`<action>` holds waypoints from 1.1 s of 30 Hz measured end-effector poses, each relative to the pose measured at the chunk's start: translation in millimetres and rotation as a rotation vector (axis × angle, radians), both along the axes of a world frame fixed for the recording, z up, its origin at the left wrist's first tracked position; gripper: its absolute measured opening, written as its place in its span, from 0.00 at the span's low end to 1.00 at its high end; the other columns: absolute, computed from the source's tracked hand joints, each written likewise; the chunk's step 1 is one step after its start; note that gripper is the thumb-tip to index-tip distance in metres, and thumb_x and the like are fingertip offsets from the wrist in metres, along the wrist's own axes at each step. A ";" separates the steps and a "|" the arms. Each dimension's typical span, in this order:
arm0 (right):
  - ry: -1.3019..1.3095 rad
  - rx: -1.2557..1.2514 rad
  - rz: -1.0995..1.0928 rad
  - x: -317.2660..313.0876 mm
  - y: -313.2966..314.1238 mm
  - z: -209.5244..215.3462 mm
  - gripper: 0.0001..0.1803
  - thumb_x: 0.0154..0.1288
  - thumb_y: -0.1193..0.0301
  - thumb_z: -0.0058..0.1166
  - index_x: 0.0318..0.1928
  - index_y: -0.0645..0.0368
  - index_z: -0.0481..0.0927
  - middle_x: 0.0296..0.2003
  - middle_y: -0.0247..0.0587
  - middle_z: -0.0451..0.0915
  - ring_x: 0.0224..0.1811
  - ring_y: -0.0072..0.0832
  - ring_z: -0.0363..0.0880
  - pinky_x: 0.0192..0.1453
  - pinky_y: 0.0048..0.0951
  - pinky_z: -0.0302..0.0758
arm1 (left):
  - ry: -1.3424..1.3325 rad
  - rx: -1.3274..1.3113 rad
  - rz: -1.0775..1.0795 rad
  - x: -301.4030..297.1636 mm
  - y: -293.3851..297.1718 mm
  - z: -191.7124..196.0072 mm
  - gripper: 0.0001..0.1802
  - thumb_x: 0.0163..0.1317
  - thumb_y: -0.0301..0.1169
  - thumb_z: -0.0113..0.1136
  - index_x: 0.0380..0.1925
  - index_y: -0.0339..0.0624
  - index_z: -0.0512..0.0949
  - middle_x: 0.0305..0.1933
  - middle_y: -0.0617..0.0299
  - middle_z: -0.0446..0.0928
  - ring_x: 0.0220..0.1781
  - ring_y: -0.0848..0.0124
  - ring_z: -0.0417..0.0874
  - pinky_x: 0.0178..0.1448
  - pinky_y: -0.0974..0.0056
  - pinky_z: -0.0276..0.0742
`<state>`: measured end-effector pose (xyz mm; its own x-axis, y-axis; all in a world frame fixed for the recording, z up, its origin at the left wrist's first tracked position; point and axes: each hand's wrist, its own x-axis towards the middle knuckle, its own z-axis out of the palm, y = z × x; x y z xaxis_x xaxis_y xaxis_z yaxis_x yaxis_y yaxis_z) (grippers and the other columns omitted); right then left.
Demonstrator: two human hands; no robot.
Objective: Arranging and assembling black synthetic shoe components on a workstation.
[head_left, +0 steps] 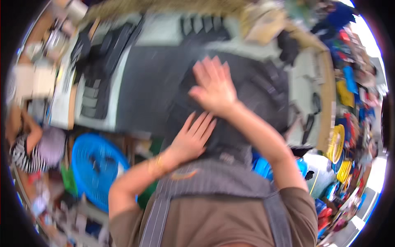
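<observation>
A black fabric piece [255, 78] with strap-like strips on its right part lies on the table in front of me. My right hand [214, 86] is over its middle, palm down, fingers stretched and slightly blurred. Closer to my body, my left hand [190, 142] rests on the near part of the same fabric, fingers straight and side by side. Neither hand grips anything. A flat dark sheet [146, 86] spreads to the left of the fabric. Motion blur hides the finer details of the cloth.
Stacked black strips [98, 70] lie at the table's left, and more black pieces [203, 31] at its far side. A tan bundle [263, 22] sits at the far right. Below left stands a blue plastic basket [98, 148]; beyond it is another person [31, 144].
</observation>
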<state>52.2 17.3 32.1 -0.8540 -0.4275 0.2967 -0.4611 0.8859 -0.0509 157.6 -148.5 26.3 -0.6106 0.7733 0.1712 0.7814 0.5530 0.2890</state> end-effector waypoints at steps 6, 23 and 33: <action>-0.386 -0.796 0.106 -15.0 15.8 -47.2 0.38 0.75 0.50 0.41 0.72 0.66 0.57 0.70 0.61 0.58 0.76 0.56 0.50 0.78 0.48 0.47 | 0.017 -0.111 -0.092 -3.2 8.8 -20.5 0.49 0.55 0.55 0.64 0.65 0.24 0.63 0.72 0.36 0.59 0.75 0.44 0.59 0.76 0.41 0.52; 0.023 -0.437 0.000 -10.9 1.8 -21.6 0.41 0.69 0.46 0.50 0.71 0.61 0.61 0.69 0.65 0.59 0.75 0.56 0.52 0.78 0.55 0.46 | -0.011 -0.153 -0.076 -0.6 6.8 -15.4 0.41 0.60 0.53 0.60 0.67 0.38 0.65 0.73 0.38 0.59 0.76 0.44 0.58 0.76 0.36 0.48; -0.061 -0.522 -0.101 -20.5 60.1 -20.6 0.28 0.62 0.60 0.63 0.58 0.63 0.73 0.57 0.54 0.73 0.63 0.51 0.67 0.67 0.48 0.62 | -0.102 0.103 -0.142 -9.2 14.9 -18.1 0.38 0.62 0.44 0.59 0.71 0.44 0.62 0.77 0.44 0.54 0.79 0.52 0.54 0.79 0.43 0.47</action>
<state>31.7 77.4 11.5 -0.9054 -0.1511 0.3968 -0.3575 0.7755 -0.5203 148.5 -133.6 8.3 -0.5150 0.8343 0.1967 0.8130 0.4028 0.4204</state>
